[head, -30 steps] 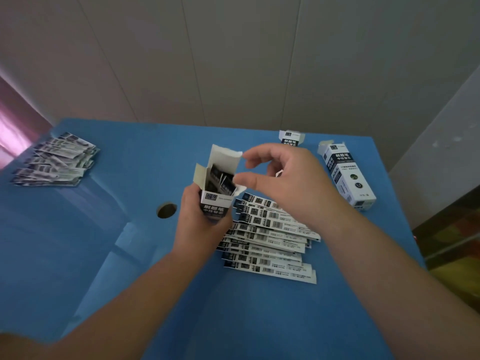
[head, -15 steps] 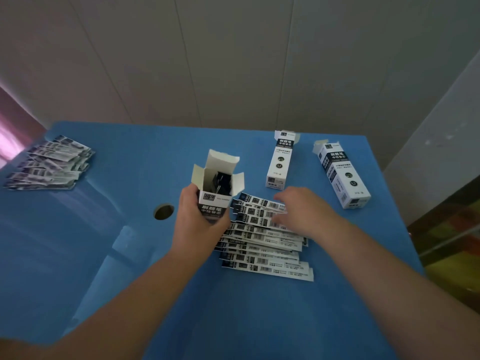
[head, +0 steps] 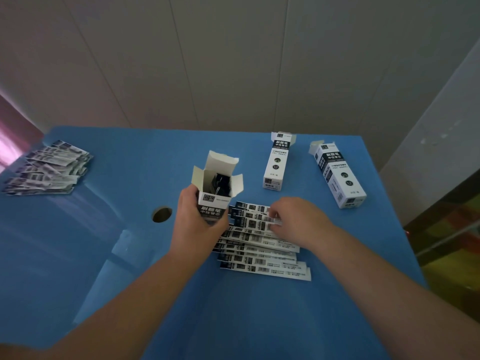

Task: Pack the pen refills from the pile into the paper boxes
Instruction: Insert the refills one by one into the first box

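I saw the left hand (head: 200,224) gripping the open box (head: 217,188) upright beside the pile (head: 259,245) on the table (head: 130,255). Right hand (head: 298,222) fingers pinched one refill (head: 270,221) (maybe two). Risk, I judged: neighbours dragged along, or the packet snagging a flap.

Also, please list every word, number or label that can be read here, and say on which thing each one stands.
"刷题笔 中性替芯": held box, gripped by the left hand.
"刷题笔 中性替芯", "0.5": middle box lying on the table.
"中性替芯", "0.5": right box.
Refill sleeves under the right hand, far-left pile: barcodes and print too small to read.
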{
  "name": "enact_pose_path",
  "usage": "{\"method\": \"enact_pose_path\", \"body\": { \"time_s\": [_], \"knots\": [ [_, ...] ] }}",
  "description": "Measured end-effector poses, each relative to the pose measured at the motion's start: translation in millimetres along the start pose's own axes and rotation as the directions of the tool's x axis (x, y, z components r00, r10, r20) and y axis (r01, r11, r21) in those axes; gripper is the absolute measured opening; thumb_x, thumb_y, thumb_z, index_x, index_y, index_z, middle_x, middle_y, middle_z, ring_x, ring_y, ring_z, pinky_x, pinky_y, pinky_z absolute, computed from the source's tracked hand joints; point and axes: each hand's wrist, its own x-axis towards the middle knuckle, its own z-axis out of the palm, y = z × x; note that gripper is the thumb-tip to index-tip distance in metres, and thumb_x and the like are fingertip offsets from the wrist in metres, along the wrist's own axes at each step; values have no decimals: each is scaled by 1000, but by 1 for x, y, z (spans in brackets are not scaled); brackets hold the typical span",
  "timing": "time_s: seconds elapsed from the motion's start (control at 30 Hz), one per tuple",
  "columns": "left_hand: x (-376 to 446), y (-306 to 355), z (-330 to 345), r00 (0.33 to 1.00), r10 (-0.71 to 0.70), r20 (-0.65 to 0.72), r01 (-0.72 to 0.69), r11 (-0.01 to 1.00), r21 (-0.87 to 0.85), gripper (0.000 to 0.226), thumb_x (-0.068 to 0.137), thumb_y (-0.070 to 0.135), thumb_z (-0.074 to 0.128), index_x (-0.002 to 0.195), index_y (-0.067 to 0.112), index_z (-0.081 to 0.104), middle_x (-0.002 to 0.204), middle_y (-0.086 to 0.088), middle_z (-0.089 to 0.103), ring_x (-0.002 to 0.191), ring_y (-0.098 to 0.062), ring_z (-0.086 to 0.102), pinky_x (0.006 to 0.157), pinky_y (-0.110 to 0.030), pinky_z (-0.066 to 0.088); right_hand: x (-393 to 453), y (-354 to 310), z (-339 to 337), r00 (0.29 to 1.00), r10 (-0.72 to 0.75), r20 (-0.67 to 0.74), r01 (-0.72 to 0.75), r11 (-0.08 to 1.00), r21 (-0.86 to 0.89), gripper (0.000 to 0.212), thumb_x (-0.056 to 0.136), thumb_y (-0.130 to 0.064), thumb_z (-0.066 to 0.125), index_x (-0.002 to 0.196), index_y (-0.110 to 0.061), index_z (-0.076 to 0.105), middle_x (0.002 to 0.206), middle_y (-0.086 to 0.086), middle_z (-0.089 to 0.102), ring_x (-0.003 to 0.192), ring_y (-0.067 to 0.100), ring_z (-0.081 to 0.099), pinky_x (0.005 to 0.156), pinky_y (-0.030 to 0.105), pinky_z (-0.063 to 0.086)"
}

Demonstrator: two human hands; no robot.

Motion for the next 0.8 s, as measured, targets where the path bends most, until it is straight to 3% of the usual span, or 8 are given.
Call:
{"method": "enact_pose_path", "body": {
  "time_s": [0.17,0.33,0.5,0.63,0.8],
  "knots": [
    [0,0,0,1000,-5,-2,5,1000,3,45,65,47,72,96,63,45,105,-1,60,89,-8,65,68,-20,53,2,2,-2,999,17,51,-18,1000,18,25,86,-32,69,111,-28,66,105,-6,66,94,18,62,76,33,53],
    [0,0,0,1000,-9,-1,9,1000,6,44,65,47,73,96,62,45,105,-1,61,91,-12,66,73,-29,56,3,0,-7,997,-5,76,10,998,-64,16,85,-31,59,85,-21,71,81,-2,68,74,18,64,67,38,58],
    [0,0,0,1000,-9,-15,9,1000,6,43,66,47,74,94,62,45,105,-1,61,87,-9,66,68,-21,56,4,-1,-16,996,11,86,-11,1000,7,15,81,-22,57,69,-19,65,66,-1,62,60,17,59,50,31,47],
    [0,-1,1,1000,-1,-23,2,1000,19,44,67,46,74,95,62,44,104,-1,61,88,-9,66,69,-23,55,4,3,-24,998,11,68,-17,995,98,15,81,-22,58,82,-16,72,79,4,71,73,22,67,65,41,58],
    [0,-3,0,999,-26,-18,26,1000,0,44,66,48,74,97,61,46,105,0,62,88,-9,67,72,-26,57,3,8,-43,998,65,2,-62,944,325,6,82,-29,72,86,-29,74,80,-12,73,74,6,68,72,36,60]
  ]
}}
